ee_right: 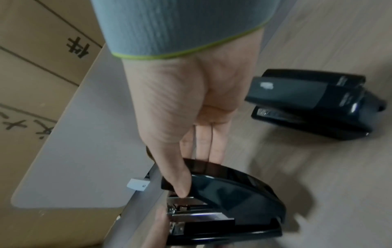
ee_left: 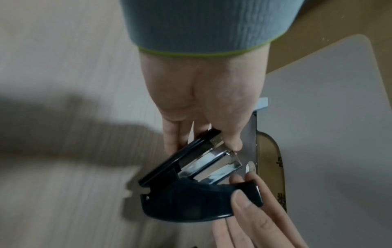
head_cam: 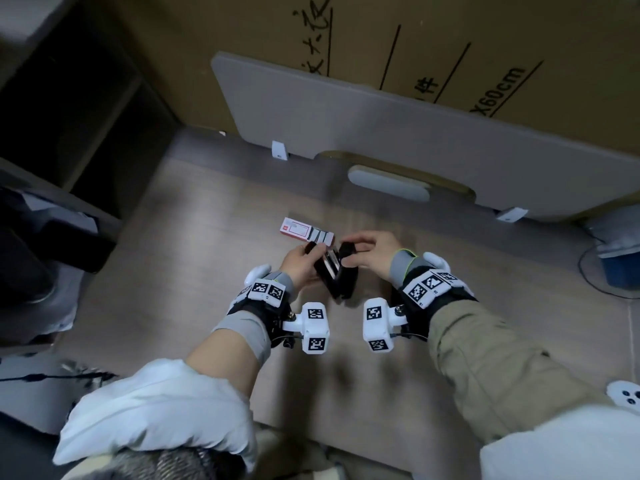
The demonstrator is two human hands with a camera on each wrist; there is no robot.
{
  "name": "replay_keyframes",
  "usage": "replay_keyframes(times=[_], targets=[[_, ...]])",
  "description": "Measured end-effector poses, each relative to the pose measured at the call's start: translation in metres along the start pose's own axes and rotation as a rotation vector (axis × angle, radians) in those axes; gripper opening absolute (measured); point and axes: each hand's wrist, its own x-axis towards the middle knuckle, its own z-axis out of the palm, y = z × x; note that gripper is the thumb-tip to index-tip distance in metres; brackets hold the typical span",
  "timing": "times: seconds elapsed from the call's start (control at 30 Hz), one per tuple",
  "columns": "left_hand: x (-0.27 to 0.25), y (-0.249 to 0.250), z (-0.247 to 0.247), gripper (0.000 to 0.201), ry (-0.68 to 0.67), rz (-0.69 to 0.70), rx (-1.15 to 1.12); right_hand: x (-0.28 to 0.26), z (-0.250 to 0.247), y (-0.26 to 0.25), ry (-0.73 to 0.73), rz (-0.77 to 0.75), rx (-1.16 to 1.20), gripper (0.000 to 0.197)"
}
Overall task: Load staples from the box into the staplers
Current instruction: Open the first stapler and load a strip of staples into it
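A black stapler (head_cam: 337,275) is held above the wooden desk (head_cam: 194,271) between both hands, hinged open. My left hand (head_cam: 304,258) grips its base, the thumb (ee_left: 232,139) lying by the shiny metal magazine (ee_left: 212,166). My right hand (head_cam: 360,251) pinches the raised black cover (ee_right: 229,191), thumb on one side and fingers (ee_left: 244,199) on the other. The red and white staple box (head_cam: 306,232) lies just beyond the hands, its end open with grey staple strips showing. A second black stapler (ee_right: 311,104) sits closed on the desk to my right.
A grey divider panel (head_cam: 381,116) with white clips (head_cam: 279,150) stands along the desk's far edge, a large cardboard box (head_cam: 450,36) behind it. Dark shelving (head_cam: 69,116) is at the left. A blue object (head_cam: 620,271) with a cable sits far right.
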Motion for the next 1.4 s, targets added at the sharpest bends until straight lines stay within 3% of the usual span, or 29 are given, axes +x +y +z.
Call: replay_keyframes(times=[0.1, 0.33, 0.53, 0.63, 0.77, 0.97, 1.13, 1.27, 1.4], targets=[[0.001, 0.0, -0.021, 0.016, 0.058, 0.012, -0.023, 0.007, 0.022, -0.011, -0.028, -0.046, -0.065, 0.042], [0.001, 0.009, -0.046, 0.021, 0.135, -0.084, -0.058, 0.013, 0.06, -0.033, -0.041, -0.115, -0.241, 0.035], [-0.002, 0.017, -0.048, 0.022, 0.162, -0.104, -0.157, 0.012, 0.049, -0.026, -0.043, -0.123, -0.109, 0.045], [-0.007, 0.016, -0.051, 0.02, 0.151, -0.119, -0.274, 0.007, 0.049, -0.024, -0.095, 0.016, -0.078, 0.028], [-0.012, 0.011, -0.056, 0.019, 0.194, -0.144, -0.404, -0.005, 0.048, -0.016, -0.222, 0.344, 0.179, 0.043], [-0.019, 0.014, -0.058, 0.044, 0.196, -0.166, -0.569, -0.001, 0.046, -0.014, -0.206, 0.3, 0.358, 0.04], [-0.017, 0.011, -0.06, 0.04, 0.177, -0.146, -0.577, 0.001, 0.048, -0.015, -0.218, 0.286, 0.354, 0.04], [-0.013, 0.011, -0.065, 0.081, 0.13, -0.066, -0.56, 0.002, 0.053, -0.013, -0.246, 0.262, 0.35, 0.039], [-0.013, 0.011, -0.063, 0.066, 0.085, -0.08, -0.484, 0.006, 0.06, -0.012, -0.25, 0.251, 0.331, 0.042]])
